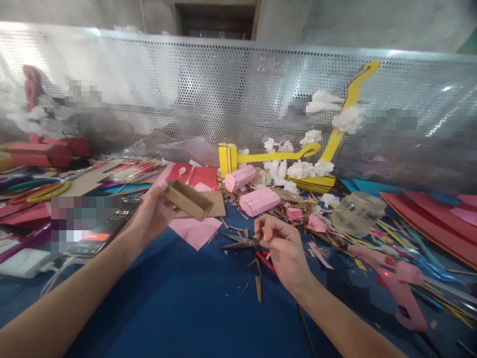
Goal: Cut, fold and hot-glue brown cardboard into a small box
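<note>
My left hand (152, 214) is closed on one end of a small open cardboard box (192, 201), tilted so its hollow inside faces me. Above the blue table, my right hand (285, 248) has its fingers bent and pinched together; anything between the fingertips is too small to make out. Just under and behind those fingers lie scissors (242, 243) with red handles, blades spread and pointing left. A pink paper sheet (197, 231) and a piece of flat cardboard (216, 204) lie beneath the box.
Pink paper-covered blocks (260, 201) sit among cardboard scraps. A yellow model with white tufts (313, 183) stands behind them. At right are a pink glue gun (400, 286) with a lit light and a round translucent container (357, 214). A phone (112, 226) lies left, before a perforated metal panel (223, 89).
</note>
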A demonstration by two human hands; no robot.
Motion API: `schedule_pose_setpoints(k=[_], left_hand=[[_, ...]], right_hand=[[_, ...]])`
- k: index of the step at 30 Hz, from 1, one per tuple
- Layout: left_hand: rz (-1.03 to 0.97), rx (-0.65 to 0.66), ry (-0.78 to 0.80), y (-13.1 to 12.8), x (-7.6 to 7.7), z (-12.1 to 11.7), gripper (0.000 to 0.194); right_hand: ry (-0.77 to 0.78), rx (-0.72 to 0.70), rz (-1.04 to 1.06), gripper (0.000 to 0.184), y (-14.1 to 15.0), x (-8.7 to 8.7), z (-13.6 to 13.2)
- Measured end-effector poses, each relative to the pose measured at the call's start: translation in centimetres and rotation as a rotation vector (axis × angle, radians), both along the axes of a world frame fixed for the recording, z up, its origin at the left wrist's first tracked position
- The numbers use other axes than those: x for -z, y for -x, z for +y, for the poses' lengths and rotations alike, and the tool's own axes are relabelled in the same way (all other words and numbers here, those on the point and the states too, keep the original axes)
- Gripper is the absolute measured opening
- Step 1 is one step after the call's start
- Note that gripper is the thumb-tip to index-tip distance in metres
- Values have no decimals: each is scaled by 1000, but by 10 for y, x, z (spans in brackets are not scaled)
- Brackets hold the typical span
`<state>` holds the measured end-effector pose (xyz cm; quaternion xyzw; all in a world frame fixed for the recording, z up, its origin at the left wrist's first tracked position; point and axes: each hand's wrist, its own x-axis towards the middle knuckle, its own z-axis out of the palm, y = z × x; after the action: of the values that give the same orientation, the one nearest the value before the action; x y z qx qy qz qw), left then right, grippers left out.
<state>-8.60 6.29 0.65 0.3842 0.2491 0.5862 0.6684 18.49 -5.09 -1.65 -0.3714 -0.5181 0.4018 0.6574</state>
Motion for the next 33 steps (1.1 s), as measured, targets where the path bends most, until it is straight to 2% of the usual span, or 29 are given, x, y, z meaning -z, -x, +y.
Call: schedule_pose_setpoints(k=[3,6,8,14,20,24,26,30,33], left_hand=[[98,15,-27,-7,6,-5,53],[190,19,-113,-11,11,-7,46],[231,39,-159,-11,14,-7,44],[319,107,-185,-11,16,-7,50],[319,70,-133,-17,11,-14,48],[370,20,-84,-25,8,-20,44],[374,27,-50,-27,7,-23,44],[325,117,46,-31,8,-27,43],[288,122,131,-33,9,-28,40]], right_hand=[[15,4,-8,11,5,4,1],[-2,13,-48,43,9,4,0],[-4,5,-85,54,9,3,-1],[8,2,-110,47,0,1,-5],[70,46,-73,51,1,0,-1],[150,5,-92,29,5,6,5],[178,-54,-151,27,8,7,4],[158,-167,-356,42,12,4,-6],[58,-142,-515,41,14,-1,-12]])
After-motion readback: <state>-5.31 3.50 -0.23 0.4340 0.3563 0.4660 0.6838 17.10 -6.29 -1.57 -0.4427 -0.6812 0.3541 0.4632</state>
